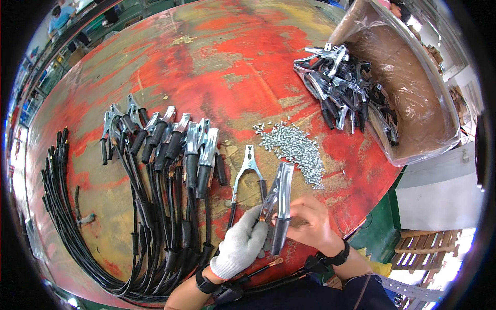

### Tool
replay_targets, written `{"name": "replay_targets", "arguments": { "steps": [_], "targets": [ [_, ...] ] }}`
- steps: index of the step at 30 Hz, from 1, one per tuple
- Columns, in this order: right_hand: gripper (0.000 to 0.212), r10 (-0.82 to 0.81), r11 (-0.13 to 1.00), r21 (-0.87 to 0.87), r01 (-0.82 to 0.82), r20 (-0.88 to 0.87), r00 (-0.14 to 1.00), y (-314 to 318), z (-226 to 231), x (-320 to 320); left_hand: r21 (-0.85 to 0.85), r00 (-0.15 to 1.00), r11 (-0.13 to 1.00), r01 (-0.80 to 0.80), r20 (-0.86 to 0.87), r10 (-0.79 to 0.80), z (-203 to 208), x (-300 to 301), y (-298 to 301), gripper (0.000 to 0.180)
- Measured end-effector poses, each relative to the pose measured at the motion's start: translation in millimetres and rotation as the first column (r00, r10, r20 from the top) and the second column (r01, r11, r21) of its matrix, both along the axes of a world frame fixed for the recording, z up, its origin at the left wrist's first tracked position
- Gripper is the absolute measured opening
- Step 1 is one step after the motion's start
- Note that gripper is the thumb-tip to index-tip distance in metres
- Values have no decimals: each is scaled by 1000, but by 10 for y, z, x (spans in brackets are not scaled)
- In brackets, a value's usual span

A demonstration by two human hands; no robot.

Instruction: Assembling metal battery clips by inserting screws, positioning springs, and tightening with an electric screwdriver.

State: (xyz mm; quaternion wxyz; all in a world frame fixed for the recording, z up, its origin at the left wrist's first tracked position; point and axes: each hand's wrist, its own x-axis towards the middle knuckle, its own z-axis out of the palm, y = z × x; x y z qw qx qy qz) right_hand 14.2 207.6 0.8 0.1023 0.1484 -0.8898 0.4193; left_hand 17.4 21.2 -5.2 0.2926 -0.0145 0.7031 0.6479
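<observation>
My left hand (242, 242), in a pale knitted glove, is closed around a metal spring clamp (284, 188) with black handle sleeves, held upright above the table edge. A bit of copper shows at its fingertips. My bare right hand (312, 221) has its bent fingers against the clamp's right side; the fingertips are partly hidden behind it. Just beyond, another clamp (249, 163) lies with its handles spread, a black cable running from one. Between my wrists and body, a black cable ends in a copper lug (276, 262).
Several finished clamps (178, 135) on black cables (155, 206) lie at left. Small silvery fasteners (294, 152) form a pile ahead. At far right, loose clamps (336, 82) spill from a plastic-lined cardboard box (408, 82). The red tabletop (217, 51) is worn. Someone (61, 19) stands far left.
</observation>
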Motion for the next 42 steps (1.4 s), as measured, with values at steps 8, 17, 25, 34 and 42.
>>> {"name": "replay_targets", "arguments": {
  "steps": [8, 17, 25, 34, 42],
  "targets": [
    [26, 33, 999, 12, -32, -88, 996, -185, -57, -99, 1, 1000, 1000, -1, 30, 1, 36, 2, -38, 39],
    [25, 54, 998, 25, -52, -115, 992, -194, -95, -109, -40, 997, 999, 4, -72, -7, -22, 6, -41, 36],
    [25, 21, 1000, -3, -21, -35, 999, -165, -132, -102, -2, 1000, 1000, 17, 18, -17, -4, -12, -49, 41],
    [29, 29, 999, -42, -33, -78, 997, -162, -149, -91, -33, 999, 999, 2, -32, -3, -7, -10, -37, 38],
    [23, 133, 988, 99, -117, -184, 974, 5, -129, -78, -12, 998, 999, -32, -48, 31, -3, -13, -42, 36]
  ]
}}
